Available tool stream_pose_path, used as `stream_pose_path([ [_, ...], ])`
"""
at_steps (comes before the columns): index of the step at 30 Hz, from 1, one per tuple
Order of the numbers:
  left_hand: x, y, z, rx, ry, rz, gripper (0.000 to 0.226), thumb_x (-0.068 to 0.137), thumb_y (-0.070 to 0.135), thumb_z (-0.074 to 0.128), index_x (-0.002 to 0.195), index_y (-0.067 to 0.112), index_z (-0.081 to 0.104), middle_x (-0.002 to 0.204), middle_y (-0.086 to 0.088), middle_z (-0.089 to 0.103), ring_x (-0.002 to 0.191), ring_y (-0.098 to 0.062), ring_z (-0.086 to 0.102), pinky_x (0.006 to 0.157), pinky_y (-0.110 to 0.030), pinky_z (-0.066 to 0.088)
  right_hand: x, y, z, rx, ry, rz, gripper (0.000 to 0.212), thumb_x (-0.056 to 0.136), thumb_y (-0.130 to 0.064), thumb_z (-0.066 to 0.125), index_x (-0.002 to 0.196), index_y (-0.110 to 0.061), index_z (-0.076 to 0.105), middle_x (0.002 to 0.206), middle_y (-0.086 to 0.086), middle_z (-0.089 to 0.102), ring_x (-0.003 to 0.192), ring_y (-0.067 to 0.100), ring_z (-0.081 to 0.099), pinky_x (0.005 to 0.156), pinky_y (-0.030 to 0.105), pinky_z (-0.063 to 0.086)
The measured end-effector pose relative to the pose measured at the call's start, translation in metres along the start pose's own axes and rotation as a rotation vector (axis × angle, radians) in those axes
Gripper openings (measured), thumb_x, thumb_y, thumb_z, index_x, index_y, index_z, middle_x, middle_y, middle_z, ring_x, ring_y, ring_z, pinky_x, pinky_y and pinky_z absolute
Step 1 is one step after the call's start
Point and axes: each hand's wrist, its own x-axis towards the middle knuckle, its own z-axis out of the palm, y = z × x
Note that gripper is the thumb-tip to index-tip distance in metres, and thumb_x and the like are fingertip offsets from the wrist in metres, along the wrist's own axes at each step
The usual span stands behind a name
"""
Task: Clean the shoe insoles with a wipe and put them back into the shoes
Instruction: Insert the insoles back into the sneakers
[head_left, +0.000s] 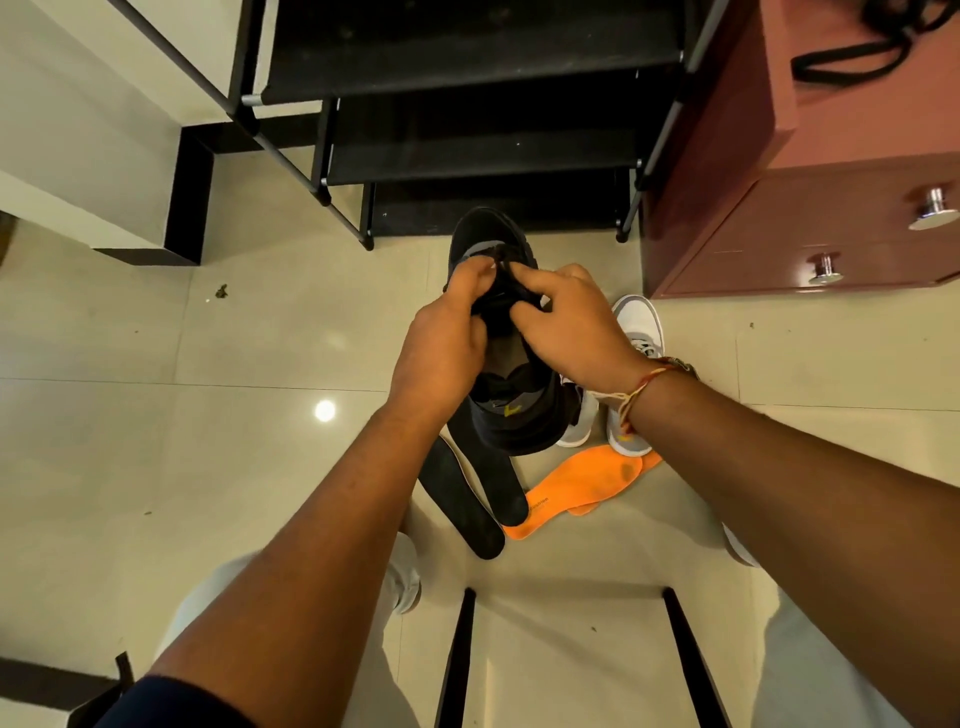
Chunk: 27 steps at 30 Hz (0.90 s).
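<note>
Black shoe (511, 410) held up between both hands over the floor, toe pointing away from the person, heel end nearest, opening facing up with a grey-brown lining visible inside. Left hand (441, 348) grips the shoe's left side, fingers curled over the tongue and lace area, thumb pinched in at the top. Right hand (566, 325) closes on the right side, fingertips pinching the laces or tongue right next to the left hand's fingertips; whether it pulls lace or tongue, cannot tell. Thread bracelet (641, 387) around the right wrist. Below the left hand, nearer the person, two black insoles (470, 499) lie on the tile floor (156, 426), overlapping each other lengthwise, partly hidden under the shoe's heel. Just below the right wrist, two orange insoles (582, 486) lie stacked, crossing, touching the black ones at their near tips. Under and beyond the right hand, a pair of white-grey sneakers (636, 332) sits on the floor, mostly covered by the wrist. Past both hands, a black shoe rack (467, 156) with empty-looking dark shelves; to the right of the right hand, a maroon cabinet (779, 234) with two metal knobs. No wipe identifiable. Person's light trousers (810, 670) at bottom edge; dark frame bars of a seat between the knees.
</note>
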Motion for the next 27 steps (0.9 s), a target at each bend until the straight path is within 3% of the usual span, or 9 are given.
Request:
stream_pose_path([
  [2,-0.001,0.0,0.001,0.067,0.007,0.039,0.06,0.098,0.0,0.046,0.149,0.03,0.034,0.137,-0.002,0.063,0.118,-0.023,0.064,0.093,-0.031,0.055,0.004,-0.006,-0.002,0.291,-0.059,0.116,0.049,0.08,-0.034,0.05,0.125,-0.023,0.067,0.116,0.014,0.06,0.1,0.025,0.064,0.092,0.028,0.055],
  [4,-0.001,-0.001,0.003,0.148,-0.006,0.09,0.06,0.098,0.002,0.048,0.148,0.031,0.033,0.138,-0.007,0.061,0.119,-0.029,0.062,0.094,-0.042,0.056,0.002,-0.011,-0.01,0.45,-0.112,0.21,0.032,0.092,-0.02,0.049,0.115,-0.012,0.07,0.104,0.01,0.068,0.089,0.015,0.065,0.067,0.009,0.05],
  [5,-0.002,-0.001,0.004,0.19,-0.023,0.109,0.06,0.097,0.003,0.049,0.147,0.031,0.031,0.139,-0.01,0.059,0.121,-0.031,0.06,0.094,-0.046,0.056,0.001,-0.012,-0.014,0.467,-0.129,0.226,0.027,0.098,-0.023,0.05,0.112,-0.014,0.071,0.101,0.003,0.07,0.086,0.007,0.063,0.059,0.006,0.046],
  [7,-0.002,-0.003,0.006,0.263,-0.064,0.118,0.06,0.097,0.005,0.049,0.146,0.033,0.029,0.144,-0.015,0.053,0.128,-0.036,0.055,0.094,-0.051,0.056,0.002,-0.005,-0.016,0.476,-0.121,0.23,0.03,0.099,-0.039,0.054,0.111,-0.019,0.073,0.103,-0.004,0.072,0.093,0.003,0.063,0.065,0.011,0.046],
  [10,-0.002,-0.007,0.011,0.332,-0.108,0.14,0.058,0.097,0.008,0.049,0.144,0.033,0.026,0.15,-0.017,0.047,0.132,-0.038,0.051,0.094,-0.052,0.055,0.004,0.001,-0.013,0.521,-0.09,0.28,0.026,0.093,-0.04,0.065,0.104,-0.021,0.076,0.102,-0.003,0.075,0.101,0.012,0.066,0.081,0.023,0.047],
  [14,-0.005,-0.005,0.015,0.376,-0.125,0.181,0.061,0.096,0.011,0.049,0.14,0.038,0.017,0.153,-0.018,0.042,0.131,-0.04,0.052,0.093,-0.051,0.056,0.011,0.009,-0.013,0.595,-0.034,0.336,0.021,0.086,-0.028,0.074,0.105,-0.019,0.076,0.095,0.001,0.075,0.089,0.014,0.066,0.07,0.024,0.047],
  [18,-0.008,0.0,0.017,0.416,-0.138,0.161,0.064,0.097,0.015,0.044,0.147,0.039,0.011,0.156,-0.017,0.039,0.129,-0.04,0.053,0.092,-0.05,0.056,0.01,0.003,-0.014,0.529,0.002,0.32,0.013,0.092,-0.021,0.067,0.103,-0.021,0.074,0.101,0.002,0.073,0.098,0.015,0.067,0.082,0.026,0.052],
  [21,-0.007,0.002,0.018,0.418,-0.148,0.13,0.074,0.098,0.004,0.05,0.154,0.034,0.012,0.153,-0.015,0.044,0.132,-0.035,0.052,0.09,-0.049,0.057,0.012,-0.006,-0.021,0.575,0.03,0.27,0.015,0.099,-0.022,0.057,0.093,-0.023,0.071,0.092,-0.002,0.071,0.086,0.008,0.065,0.067,0.015,0.047],
  [27,-0.003,-0.01,0.016,0.397,-0.173,-0.005,0.085,0.094,-0.003,0.05,0.155,0.035,0.004,0.145,-0.002,0.057,0.099,-0.032,0.069,0.081,-0.048,0.06,0.02,-0.016,-0.045,0.793,0.136,0.192,0.018,0.104,-0.027,0.048,0.096,-0.022,0.063,0.091,-0.004,0.07,0.076,0.008,0.059,0.064,0.021,0.047],
])
